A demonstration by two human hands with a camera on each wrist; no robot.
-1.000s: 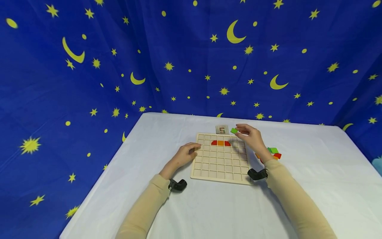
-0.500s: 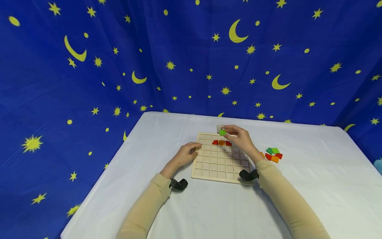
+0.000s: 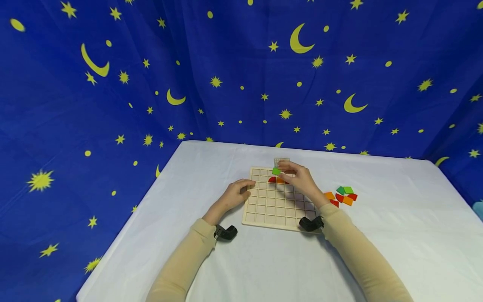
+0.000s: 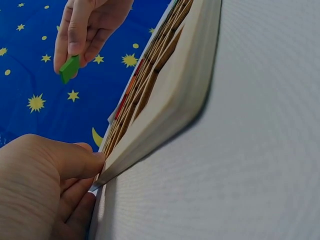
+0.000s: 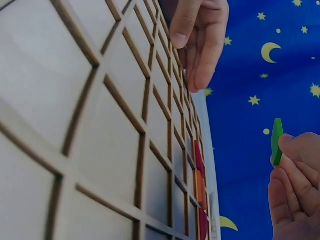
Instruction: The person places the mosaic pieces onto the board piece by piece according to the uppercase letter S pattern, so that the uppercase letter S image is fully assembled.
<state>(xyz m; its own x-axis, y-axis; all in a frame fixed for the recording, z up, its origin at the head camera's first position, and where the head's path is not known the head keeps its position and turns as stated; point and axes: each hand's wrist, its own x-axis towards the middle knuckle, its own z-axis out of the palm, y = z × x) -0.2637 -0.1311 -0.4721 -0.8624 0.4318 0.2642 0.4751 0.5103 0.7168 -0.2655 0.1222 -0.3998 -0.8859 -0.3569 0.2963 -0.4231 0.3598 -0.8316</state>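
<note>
A wooden grid board (image 3: 260,209) lies on the table. My left hand (image 3: 235,195) rests at its left edge, its thumb (image 4: 82,162) right at the rim in the left wrist view. My right hand (image 3: 299,178) pinches a small green tile (image 3: 276,171) between thumb and fingers, above the board's far rows. In the right wrist view this green tile (image 5: 277,142) is seen edge-on, apart from the grid. Under the right hand, a red curved tile (image 3: 272,180) and an orange tile (image 3: 279,180) sit in cells; another red tile (image 5: 202,222) beside them is mostly hidden in the head view.
Behind the board lies a small gridded pattern card (image 3: 282,160), partly covered by the right fingers. Several loose tiles (image 3: 347,201) in red, orange and green are on the white table (image 3: 400,218) to the right. A blue star-patterned cloth (image 3: 241,63) hangs behind.
My right hand has carried the green tile leftward from the right of the card to over the board's far rows, uncovering more loose tiles. The left hand stays at the edge.
</note>
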